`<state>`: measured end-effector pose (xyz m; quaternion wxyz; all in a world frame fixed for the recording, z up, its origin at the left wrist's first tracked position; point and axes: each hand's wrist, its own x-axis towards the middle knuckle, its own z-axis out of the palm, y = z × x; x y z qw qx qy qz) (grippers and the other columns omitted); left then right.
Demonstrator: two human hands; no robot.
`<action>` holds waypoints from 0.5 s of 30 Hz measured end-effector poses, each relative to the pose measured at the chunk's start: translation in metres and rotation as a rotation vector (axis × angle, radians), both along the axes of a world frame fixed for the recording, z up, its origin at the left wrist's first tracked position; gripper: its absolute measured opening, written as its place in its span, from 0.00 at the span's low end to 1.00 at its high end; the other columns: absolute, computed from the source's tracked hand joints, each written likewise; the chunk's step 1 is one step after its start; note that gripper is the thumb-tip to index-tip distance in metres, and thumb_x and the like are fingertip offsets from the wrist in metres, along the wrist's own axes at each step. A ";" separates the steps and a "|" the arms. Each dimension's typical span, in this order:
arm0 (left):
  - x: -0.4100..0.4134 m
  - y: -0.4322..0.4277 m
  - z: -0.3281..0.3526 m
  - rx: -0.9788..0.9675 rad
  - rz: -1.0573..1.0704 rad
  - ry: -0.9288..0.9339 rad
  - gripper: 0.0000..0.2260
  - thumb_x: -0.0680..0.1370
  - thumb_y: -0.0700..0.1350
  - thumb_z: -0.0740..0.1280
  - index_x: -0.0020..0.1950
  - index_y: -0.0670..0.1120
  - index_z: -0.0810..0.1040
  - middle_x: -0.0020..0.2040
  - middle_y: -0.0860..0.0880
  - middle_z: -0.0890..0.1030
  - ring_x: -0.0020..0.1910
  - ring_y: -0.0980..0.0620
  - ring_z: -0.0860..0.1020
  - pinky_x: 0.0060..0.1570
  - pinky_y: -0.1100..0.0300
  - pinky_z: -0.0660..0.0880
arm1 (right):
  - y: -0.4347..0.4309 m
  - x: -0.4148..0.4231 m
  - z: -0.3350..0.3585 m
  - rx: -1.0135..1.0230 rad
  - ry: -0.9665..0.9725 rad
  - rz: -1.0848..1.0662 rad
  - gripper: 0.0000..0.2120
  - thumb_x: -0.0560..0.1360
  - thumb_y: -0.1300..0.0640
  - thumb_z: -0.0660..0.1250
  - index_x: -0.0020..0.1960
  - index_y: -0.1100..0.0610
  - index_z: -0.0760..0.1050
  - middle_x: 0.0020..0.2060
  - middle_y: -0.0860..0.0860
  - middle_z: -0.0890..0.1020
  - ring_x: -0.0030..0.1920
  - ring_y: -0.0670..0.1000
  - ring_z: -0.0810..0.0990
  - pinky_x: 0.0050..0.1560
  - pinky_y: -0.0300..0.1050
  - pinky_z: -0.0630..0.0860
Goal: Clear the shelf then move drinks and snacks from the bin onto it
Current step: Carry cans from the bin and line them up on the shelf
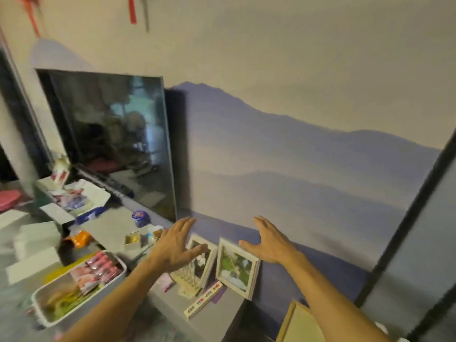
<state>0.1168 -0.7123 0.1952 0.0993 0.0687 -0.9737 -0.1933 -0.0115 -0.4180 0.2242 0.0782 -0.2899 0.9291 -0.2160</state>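
A grey shelf (172, 302) runs along the wall under a TV. Two white picture frames lean against the wall at its right end: one (202, 261) partly behind my left hand, the other (237, 267) beside it. My left hand (176, 245) hovers with fingers spread over the left frame. Above the right frame, my right hand (267, 241) is spread open and holds nothing. A white bin (118, 275) at the lower left holds pink snack packets (97, 267) and yellowish bags. A small white strip (202, 301) lies in front of the frames.
A dark TV (111, 141) stands on the shelf at the left. Near it lie a blue-lidded jar (140, 218), small boxes (132, 240), an orange packet (80, 238) and white cartons (34, 243). A tan box (299, 324) sits at the lower right.
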 end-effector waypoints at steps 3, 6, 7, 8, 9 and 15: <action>0.068 -0.068 0.012 -0.010 0.152 -0.024 0.44 0.74 0.80 0.55 0.84 0.59 0.54 0.85 0.50 0.58 0.81 0.46 0.62 0.79 0.44 0.59 | -0.084 0.025 0.009 0.001 -0.004 0.160 0.52 0.77 0.28 0.67 0.87 0.54 0.49 0.86 0.50 0.52 0.85 0.52 0.55 0.83 0.50 0.56; 0.129 -0.136 0.023 -0.016 0.273 -0.040 0.44 0.74 0.80 0.55 0.84 0.58 0.54 0.85 0.49 0.59 0.81 0.45 0.63 0.79 0.42 0.62 | -0.169 0.056 0.013 -0.002 -0.007 0.275 0.52 0.76 0.28 0.68 0.87 0.53 0.49 0.87 0.50 0.52 0.85 0.53 0.55 0.82 0.51 0.58; 0.147 -0.159 0.024 -0.025 0.316 -0.034 0.45 0.73 0.81 0.54 0.84 0.57 0.55 0.84 0.48 0.60 0.80 0.44 0.64 0.78 0.41 0.63 | -0.198 0.065 0.014 -0.005 -0.003 0.311 0.52 0.76 0.29 0.68 0.87 0.53 0.49 0.86 0.50 0.52 0.85 0.53 0.56 0.82 0.52 0.59; 0.165 -0.183 0.025 -0.031 0.366 -0.031 0.46 0.73 0.81 0.53 0.84 0.57 0.56 0.84 0.48 0.62 0.79 0.44 0.65 0.76 0.41 0.65 | -0.226 0.074 0.014 -0.007 0.004 0.340 0.52 0.76 0.28 0.69 0.87 0.53 0.50 0.86 0.50 0.53 0.85 0.53 0.56 0.82 0.53 0.60; 0.181 -0.207 0.024 -0.035 0.414 -0.024 0.46 0.73 0.81 0.54 0.84 0.56 0.56 0.83 0.48 0.63 0.78 0.43 0.67 0.75 0.41 0.67 | -0.253 0.083 0.015 -0.006 0.011 0.361 0.53 0.75 0.27 0.68 0.87 0.53 0.50 0.86 0.50 0.53 0.84 0.54 0.57 0.81 0.54 0.61; 0.257 -0.319 0.026 -0.007 0.586 -0.049 0.42 0.76 0.75 0.61 0.84 0.53 0.58 0.82 0.46 0.64 0.76 0.43 0.69 0.74 0.44 0.68 | -0.405 0.124 0.009 0.028 -0.007 0.405 0.50 0.69 0.23 0.67 0.82 0.48 0.60 0.80 0.51 0.68 0.75 0.56 0.73 0.71 0.57 0.74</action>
